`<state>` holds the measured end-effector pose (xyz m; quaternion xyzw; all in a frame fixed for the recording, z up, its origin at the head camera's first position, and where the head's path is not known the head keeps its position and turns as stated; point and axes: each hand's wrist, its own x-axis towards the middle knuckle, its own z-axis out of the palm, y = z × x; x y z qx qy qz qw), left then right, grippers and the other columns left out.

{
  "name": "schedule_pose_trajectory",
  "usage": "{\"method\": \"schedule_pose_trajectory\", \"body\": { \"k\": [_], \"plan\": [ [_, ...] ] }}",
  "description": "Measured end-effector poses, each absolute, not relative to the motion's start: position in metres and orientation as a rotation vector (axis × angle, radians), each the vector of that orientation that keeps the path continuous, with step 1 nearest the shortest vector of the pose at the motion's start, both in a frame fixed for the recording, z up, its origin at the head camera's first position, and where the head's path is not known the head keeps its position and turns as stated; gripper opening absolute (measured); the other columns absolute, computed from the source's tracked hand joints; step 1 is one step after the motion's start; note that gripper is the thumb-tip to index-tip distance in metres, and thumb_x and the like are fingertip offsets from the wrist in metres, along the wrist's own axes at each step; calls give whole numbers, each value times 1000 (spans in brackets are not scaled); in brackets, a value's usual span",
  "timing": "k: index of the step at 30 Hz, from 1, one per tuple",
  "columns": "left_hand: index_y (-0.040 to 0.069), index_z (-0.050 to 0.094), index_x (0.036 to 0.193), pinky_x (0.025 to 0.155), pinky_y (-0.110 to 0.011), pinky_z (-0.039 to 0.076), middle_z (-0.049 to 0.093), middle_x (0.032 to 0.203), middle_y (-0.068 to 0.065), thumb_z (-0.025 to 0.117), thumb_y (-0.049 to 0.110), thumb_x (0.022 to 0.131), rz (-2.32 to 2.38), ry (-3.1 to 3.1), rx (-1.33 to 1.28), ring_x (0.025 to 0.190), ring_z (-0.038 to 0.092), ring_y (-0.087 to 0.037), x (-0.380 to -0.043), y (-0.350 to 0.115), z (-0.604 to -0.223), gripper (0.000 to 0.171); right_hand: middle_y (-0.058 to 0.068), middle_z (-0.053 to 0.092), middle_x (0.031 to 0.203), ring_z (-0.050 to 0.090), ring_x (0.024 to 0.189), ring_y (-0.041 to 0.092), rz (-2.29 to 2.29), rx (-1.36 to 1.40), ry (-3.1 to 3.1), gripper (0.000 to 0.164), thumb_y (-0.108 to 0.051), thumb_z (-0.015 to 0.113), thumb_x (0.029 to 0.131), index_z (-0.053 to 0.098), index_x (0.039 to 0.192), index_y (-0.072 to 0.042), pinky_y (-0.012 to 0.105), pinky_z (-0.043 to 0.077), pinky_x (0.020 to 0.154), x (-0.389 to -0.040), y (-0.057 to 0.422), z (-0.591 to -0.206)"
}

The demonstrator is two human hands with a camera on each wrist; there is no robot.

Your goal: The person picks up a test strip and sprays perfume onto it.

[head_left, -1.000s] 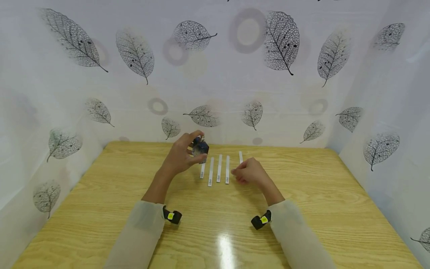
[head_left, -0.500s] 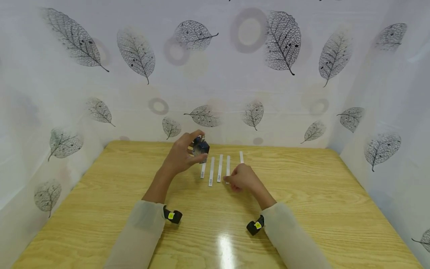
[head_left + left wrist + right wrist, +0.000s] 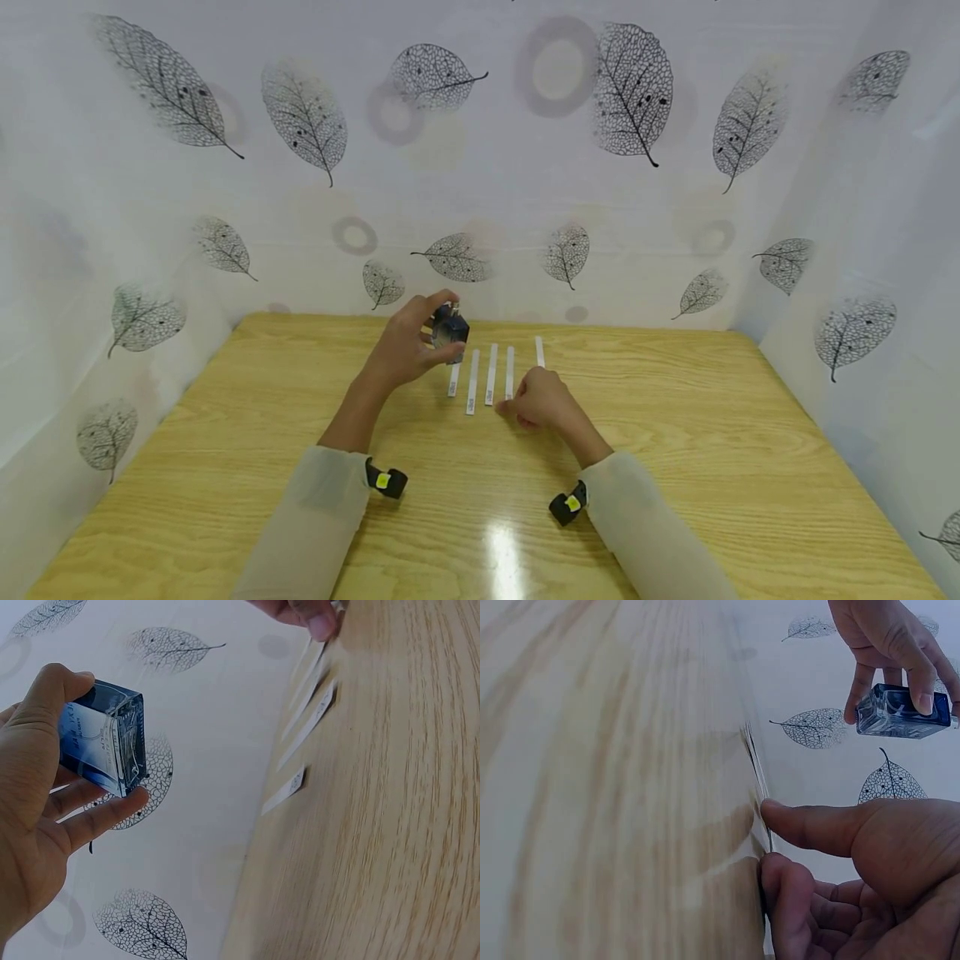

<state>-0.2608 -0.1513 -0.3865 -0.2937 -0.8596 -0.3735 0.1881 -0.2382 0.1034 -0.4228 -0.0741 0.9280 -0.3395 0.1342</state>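
My left hand (image 3: 401,342) holds a blue glass perfume bottle (image 3: 451,332) above the table, fingers and thumb around its edges. In the left wrist view the bottle (image 3: 105,739) is tilted, with blurred print on its pale face. Several narrow white paper test strips (image 3: 472,382) lie side by side on the table, with small dark print at their near ends. My right hand (image 3: 542,397) pinches the near end of one test strip (image 3: 510,371) between thumb (image 3: 810,825) and index finger; the fingers hide that end. Another strip (image 3: 539,351) lies further right, partly behind this hand.
The wooden table (image 3: 675,433) extends around the hands. A pale curtain with leaf prints (image 3: 465,167) hangs behind its far edge and along both sides. A black camera band is on each wrist (image 3: 386,479).
My right hand has moved left and toward me, from beside the rightmost strip to the near end of the strip to its left. My left hand keeps the perfume bottle almost still.
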Motion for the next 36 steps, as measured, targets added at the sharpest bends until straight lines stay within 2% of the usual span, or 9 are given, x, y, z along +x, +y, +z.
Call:
{"method": "schedule_pose_trajectory", "body": {
  "k": [11, 15, 20, 24, 29, 32, 36],
  "plan": [
    [24, 49, 147, 72, -40, 60, 58, 119, -13, 84, 25, 87, -1039, -2412, -840, 94, 64, -28, -262, -151, -388, 69, 6, 65, 53, 59, 45, 16, -997, -256, 2681, 37, -22, 81, 88, 69, 58, -4, 26, 43, 46, -239, 105, -422],
    [24, 49, 147, 72, -42, 60, 58, 120, -14, 84, 25, 87, -1042, -2410, -843, 95, 64, -28, -261, -150, -388, 69, 6, 64, 51, 59, 43, 16, -981, -297, 2703, 36, -11, 70, 92, 68, 56, -4, 25, 43, 44, -240, 108, -421],
    [24, 49, 147, 72, -42, 60, 57, 121, -15, 83, 25, 87, -1041, -2414, -846, 95, 64, -29, -262, -150, -387, 69, 5, 63, 50, 57, 42, 16, -939, -326, 2734, 34, -5, 60, 88, 68, 55, -5, 25, 41, 44, -242, 112, -420],
    [24, 49, 147, 72, -43, 60, 57, 119, -15, 83, 26, 88, -1037, -2418, -842, 94, 64, -30, -261, -151, -387, 69, 5, 63, 51, 58, 42, 17, -934, -331, 2735, 35, -7, 60, 90, 68, 56, -4, 25, 42, 46, -242, 112, -421],
    [25, 49, 147, 71, -40, 60, 57, 117, -13, 83, 27, 87, -1024, -2422, -829, 93, 65, -30, -260, -153, -386, 69, 7, 61, 50, 50, 41, 14, -920, -311, 2735, 45, -23, 70, 97, 68, 55, -4, 26, 37, 46, -243, 110, -420],
    [24, 49, 147, 71, -38, 60, 57, 118, -13, 83, 28, 87, -1031, -2427, -820, 95, 65, -29, -261, -153, -386, 69, 7, 59, 48, 46, 40, 13, -906, -290, 2738, 50, -30, 72, 96, 68, 54, -4, 27, 35, 46, -243, 107, -418],
    [24, 49, 148, 72, -38, 59, 57, 120, -12, 83, 30, 88, -1058, -2452, -814, 97, 64, -28, -261, -153, -386, 69, 5, 53, 42, 41, 37, 14, -870, -288, 2755, 53, -32, 74, 95, 65, 51, -3, 28, 34, 44, -244, 102, -416]
  ]
}}
